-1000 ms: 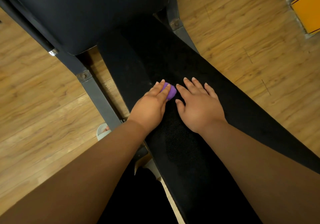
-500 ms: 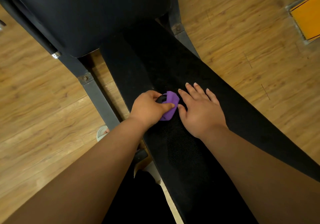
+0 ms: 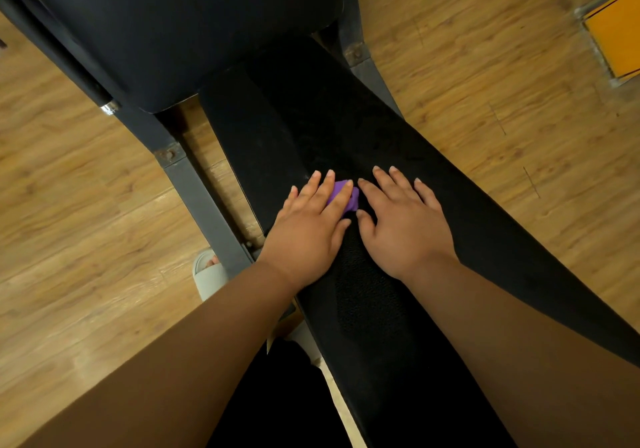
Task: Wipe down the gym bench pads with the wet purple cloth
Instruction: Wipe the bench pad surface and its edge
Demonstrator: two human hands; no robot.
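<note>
Left hand [image 3: 308, 229] flattened onto pad [image 3: 381, 129] above wood floor [image 3: 86, 222].

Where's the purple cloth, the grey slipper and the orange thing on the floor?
purple cloth [image 3: 353, 202], head view, the edge that peeks out.
grey slipper [image 3: 207, 279], head view, its top strap.
orange thing [image 3: 616, 32], head view, middle of its orange face.

The cloth [image 3: 352, 200] is bright purple against a matte black seat pad [image 3: 398, 143]; the back pad [image 3: 180, 25] at upper left is dark navy-black. The frame [image 3: 204, 205] is grey, the floor [image 3: 69, 222] honey-brown wood grain, the panel [image 3: 620, 32] at upper right orange, and the slipper [image 3: 207, 278] pale grey.
</note>
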